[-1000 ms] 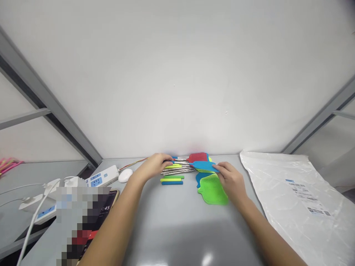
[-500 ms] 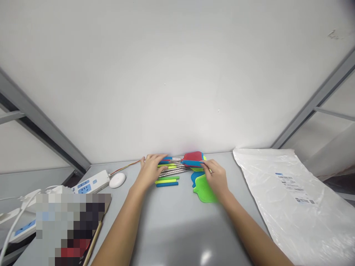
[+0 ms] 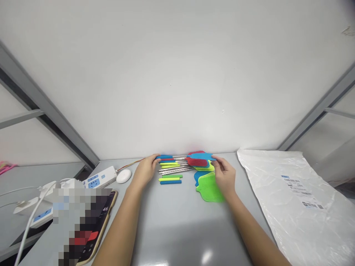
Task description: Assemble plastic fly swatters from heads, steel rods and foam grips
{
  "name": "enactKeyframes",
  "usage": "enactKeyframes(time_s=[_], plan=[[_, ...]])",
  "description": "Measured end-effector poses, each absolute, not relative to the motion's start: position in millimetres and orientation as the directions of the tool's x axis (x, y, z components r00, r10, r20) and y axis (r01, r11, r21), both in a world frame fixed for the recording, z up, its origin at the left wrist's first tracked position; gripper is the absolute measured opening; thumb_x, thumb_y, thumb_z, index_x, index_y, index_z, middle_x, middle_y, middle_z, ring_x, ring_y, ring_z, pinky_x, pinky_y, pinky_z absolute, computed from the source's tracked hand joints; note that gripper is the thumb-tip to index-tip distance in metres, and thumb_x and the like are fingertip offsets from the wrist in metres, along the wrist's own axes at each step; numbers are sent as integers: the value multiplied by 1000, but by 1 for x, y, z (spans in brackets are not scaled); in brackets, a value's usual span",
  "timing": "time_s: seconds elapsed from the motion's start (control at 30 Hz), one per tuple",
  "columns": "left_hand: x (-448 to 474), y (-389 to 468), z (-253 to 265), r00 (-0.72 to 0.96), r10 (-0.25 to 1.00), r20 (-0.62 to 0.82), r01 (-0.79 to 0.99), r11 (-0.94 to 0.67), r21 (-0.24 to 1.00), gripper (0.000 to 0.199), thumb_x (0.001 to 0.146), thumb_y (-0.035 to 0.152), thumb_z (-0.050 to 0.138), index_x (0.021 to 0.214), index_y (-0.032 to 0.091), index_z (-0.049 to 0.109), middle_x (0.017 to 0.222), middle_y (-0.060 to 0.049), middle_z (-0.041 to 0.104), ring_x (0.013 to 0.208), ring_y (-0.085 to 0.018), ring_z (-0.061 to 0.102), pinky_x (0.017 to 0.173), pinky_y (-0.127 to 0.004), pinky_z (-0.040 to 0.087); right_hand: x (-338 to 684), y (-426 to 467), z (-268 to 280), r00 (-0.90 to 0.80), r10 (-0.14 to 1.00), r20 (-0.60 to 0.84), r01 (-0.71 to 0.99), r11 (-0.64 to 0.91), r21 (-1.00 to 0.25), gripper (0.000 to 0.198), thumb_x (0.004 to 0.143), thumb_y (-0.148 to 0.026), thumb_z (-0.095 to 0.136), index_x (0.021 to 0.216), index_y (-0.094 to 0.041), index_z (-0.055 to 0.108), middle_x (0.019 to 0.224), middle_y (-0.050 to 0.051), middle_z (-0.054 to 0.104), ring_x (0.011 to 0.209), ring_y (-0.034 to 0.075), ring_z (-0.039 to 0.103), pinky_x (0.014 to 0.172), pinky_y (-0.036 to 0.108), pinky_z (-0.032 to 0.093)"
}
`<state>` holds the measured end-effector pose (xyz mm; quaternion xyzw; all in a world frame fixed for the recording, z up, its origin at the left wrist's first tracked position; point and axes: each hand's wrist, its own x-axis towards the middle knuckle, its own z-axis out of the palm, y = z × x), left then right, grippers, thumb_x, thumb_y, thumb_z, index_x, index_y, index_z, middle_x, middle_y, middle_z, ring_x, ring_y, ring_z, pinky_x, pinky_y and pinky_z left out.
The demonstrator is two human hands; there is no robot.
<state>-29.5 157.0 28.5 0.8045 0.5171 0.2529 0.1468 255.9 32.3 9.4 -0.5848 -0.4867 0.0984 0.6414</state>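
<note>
A blue fly swatter (image 3: 203, 156) lies across the top of a pile, its head over a red fly swatter head (image 3: 195, 162). My right hand (image 3: 225, 175) pinches the far edge of that blue head. At the other end, my left hand (image 3: 146, 168) has its fingers closed on the blue handle (image 3: 166, 157). Beneath are more swatters with metal rods (image 3: 177, 170) and coloured handles. Loose green, yellow and blue handles (image 3: 170, 182) lie in front. A loose green swatter head (image 3: 210, 187) overlaps a blue head (image 3: 198, 177) beside my right wrist.
A white plastic mailer bag (image 3: 283, 199) with a printed label covers the right of the grey table (image 3: 177, 225). To the left are a power strip (image 3: 104, 177), a round white device (image 3: 123, 176) and a phone (image 3: 102, 229). A white wall rises behind.
The blue swatter head, seen nearly edge-on before, now lies flatter over the red one. My left hand has moved back to the handle's end. The view has shifted slightly.
</note>
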Motion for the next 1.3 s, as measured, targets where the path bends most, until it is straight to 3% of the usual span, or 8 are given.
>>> enactKeyframes(time_s=[0.13, 0.23, 0.3, 0.47, 0.63, 1.0, 1.2, 1.3], plan=[[-24, 159, 25, 237, 901, 364, 819, -387, 423, 42, 92, 42, 38, 122, 23, 61, 108, -6, 69, 101, -25, 59, 84, -33, 43, 264, 36, 4, 406, 824, 396, 480, 176, -859, 43, 87, -44, 53, 123, -23, 59, 119, 7, 65, 96, 22, 66, 79, 36, 54], [-17, 161, 19, 236, 878, 416, 842, -399, 364, 41, 92, 38, 39, 122, 22, 61, 105, -7, 70, 100, -26, 57, 86, -34, 42, 269, 43, -5, 333, 845, 419, 609, 147, -780, 51, 88, -46, 51, 131, -20, 53, 131, 9, 57, 118, 25, 55, 98, 41, 46], [-10, 162, 13, 210, 893, 399, 867, -359, 345, 40, 92, 36, 39, 123, 23, 61, 107, -7, 69, 100, -27, 55, 87, -35, 42, 271, 49, -13, 283, 854, 438, 690, 136, -711, 50, 91, -43, 46, 135, -18, 50, 135, 10, 53, 127, 24, 47, 106, 43, 37], [4, 166, -2, 118, 935, 335, 911, -236, 338, 41, 93, 36, 37, 126, 25, 59, 108, -9, 69, 104, -29, 52, 84, -38, 42, 267, 61, -30, 215, 912, 350, 826, 21, -563, 52, 94, -34, 40, 143, -19, 35, 144, 11, 42, 136, 25, 33, 109, 50, 29], [10, 171, -12, 84, 950, 300, 920, -190, 344, 40, 92, 32, 37, 125, 25, 58, 108, -12, 67, 106, -30, 52, 82, -40, 41, 262, 61, -38, 249, 946, 206, 858, -117, -500, 60, 95, -44, 33, 149, -21, 18, 151, 12, 29, 140, 28, 23, 107, 64, 15], [8, 175, -17, 66, 969, 236, 896, -162, 413, 45, 93, 34, 32, 132, 22, 51, 119, -13, 64, 116, -31, 51, 92, -46, 40, 258, 61, -37, 246, 951, 186, 907, -158, -389, 65, 95, -52, 27, 149, -17, 20, 154, 15, 20, 141, 30, 18, 107, 62, 14], [4, 155, -6, 66, 950, 304, 870, -204, 449, 51, 96, 38, 24, 138, 17, 43, 141, -13, 46, 130, -26, 40, 102, -42, 36, 250, 46, -14, 208, 961, 180, 925, -134, -355, 70, 94, -57, 23, 148, -13, 21, 155, 16, 14, 142, 32, 15, 107, 62, 13], [1, 118, 4, 148, 914, 378, 851, -312, 422, 50, 96, 38, 25, 138, 19, 43, 144, -12, 41, 133, -26, 34, 106, -44, 32, 235, 21, -3, 150, 976, 157, 930, -86, -356, 70, 93, -59, 24, 148, -15, 24, 155, 15, 12, 142, 32, 14, 108, 61, 15]])
